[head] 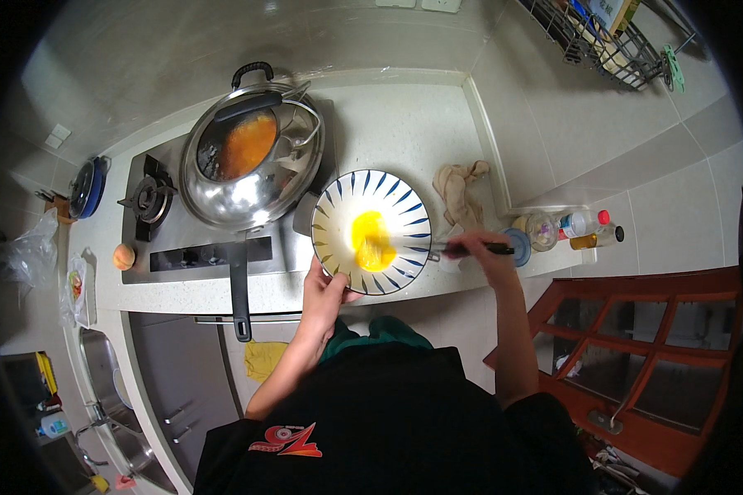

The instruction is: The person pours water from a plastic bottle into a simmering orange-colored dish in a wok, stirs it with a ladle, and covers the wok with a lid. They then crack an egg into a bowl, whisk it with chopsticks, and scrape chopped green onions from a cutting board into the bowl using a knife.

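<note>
My left hand (327, 292) grips the near-left rim of a white bowl (328, 216) with dark blue strokes around its inner edge. Beaten yellow egg (369, 232) lies in the bottom of the bowl. My right hand (486, 250) holds the dark handle of a kitchen utensil (461, 249), perhaps a whisk. Its blurred head rests in the egg, so the exact kind is hard to tell. Left of the bowl, a wok under a steel lid (238, 207) with a glass window sits on the gas hob (198, 263); something orange shows through the glass.
The wok's black handle (240, 297) juts past the counter's front edge. A beige cloth (460, 195) lies right of the bowl, near jars and bottles (579, 224). An onion-like round item (124, 256) sits by the hob. At far left is a sink (102, 359).
</note>
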Demonstrator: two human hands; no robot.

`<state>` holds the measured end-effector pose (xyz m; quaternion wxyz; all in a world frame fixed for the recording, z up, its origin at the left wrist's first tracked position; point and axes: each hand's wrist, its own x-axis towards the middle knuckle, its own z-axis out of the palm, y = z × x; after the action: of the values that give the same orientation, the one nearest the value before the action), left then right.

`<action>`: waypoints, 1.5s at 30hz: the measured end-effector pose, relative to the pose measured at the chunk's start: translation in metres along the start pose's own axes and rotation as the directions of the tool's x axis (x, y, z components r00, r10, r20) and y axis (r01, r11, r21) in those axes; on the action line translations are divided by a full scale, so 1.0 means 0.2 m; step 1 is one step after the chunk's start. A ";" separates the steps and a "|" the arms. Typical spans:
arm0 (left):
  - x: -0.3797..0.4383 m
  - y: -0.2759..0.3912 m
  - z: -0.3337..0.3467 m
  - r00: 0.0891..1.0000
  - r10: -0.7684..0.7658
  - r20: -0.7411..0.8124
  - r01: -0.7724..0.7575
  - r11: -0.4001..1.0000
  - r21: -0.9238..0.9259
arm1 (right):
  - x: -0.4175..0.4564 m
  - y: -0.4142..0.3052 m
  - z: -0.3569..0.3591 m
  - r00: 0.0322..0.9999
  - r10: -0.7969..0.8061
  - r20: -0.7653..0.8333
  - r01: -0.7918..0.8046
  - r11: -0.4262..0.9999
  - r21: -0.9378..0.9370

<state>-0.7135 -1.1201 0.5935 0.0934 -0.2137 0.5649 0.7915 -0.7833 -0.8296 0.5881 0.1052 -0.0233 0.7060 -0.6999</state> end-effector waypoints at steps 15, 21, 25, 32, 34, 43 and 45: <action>-0.01 0.00 0.00 1.000 0.003 0.005 -0.003 1.000 -0.005 | 0.03 0.05 0.01 0.995 -0.079 -0.059 0.078 0.997 -0.027; -0.01 0.02 0.01 1.000 -0.001 0.008 0.001 1.000 -0.013 | 0.04 0.06 0.01 0.999 -0.044 0.022 0.044 0.999 0.004; -0.01 0.01 0.01 1.000 -0.006 0.007 0.006 1.000 -0.017 | 0.01 0.00 0.02 0.962 -0.025 0.271 0.009 0.998 0.062; 0.00 0.03 0.02 1.000 -0.015 0.019 0.015 1.000 -0.003 | 0.03 0.02 0.00 0.988 -0.011 0.154 0.022 0.998 -0.066; 0.01 0.02 0.00 0.999 -0.037 0.027 0.037 0.999 -0.001 | 0.01 0.00 0.01 0.987 0.024 0.156 -0.030 0.999 0.036; 0.01 0.03 0.00 0.999 -0.034 0.033 0.033 0.999 0.022 | 0.02 0.02 0.01 0.998 0.021 0.062 -0.025 0.997 0.072; 0.02 0.02 0.00 0.999 -0.022 0.031 0.022 0.999 0.025 | 0.05 0.02 0.02 0.998 0.012 -0.062 -0.009 0.999 0.047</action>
<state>-0.7184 -1.1214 0.5957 0.1135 -0.2064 0.5709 0.7865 -0.7917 -0.8347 0.5825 0.0875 0.0048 0.6925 -0.7160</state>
